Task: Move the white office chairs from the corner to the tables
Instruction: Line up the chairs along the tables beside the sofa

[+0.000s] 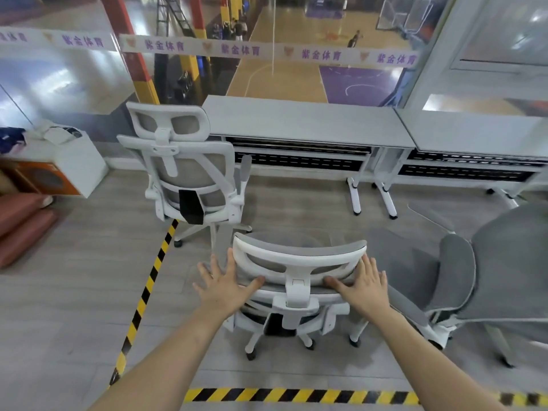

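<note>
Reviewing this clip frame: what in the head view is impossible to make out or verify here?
- Near chair: seat and armrests hidden behind its own backrest and headrest.
- Left hand and right hand: palms lie open against the headrest sides; how firmly they press cannot be judged.
- Grey chair: cut off by the right edge.
- Far chair: seat hidden behind its backrest.
- People on the court beyond the glass: too small and blurred.

Left hand (221, 284) and right hand (363, 284) flat on white chair's headrest (298, 258), facing grey table (299, 120)
</note>
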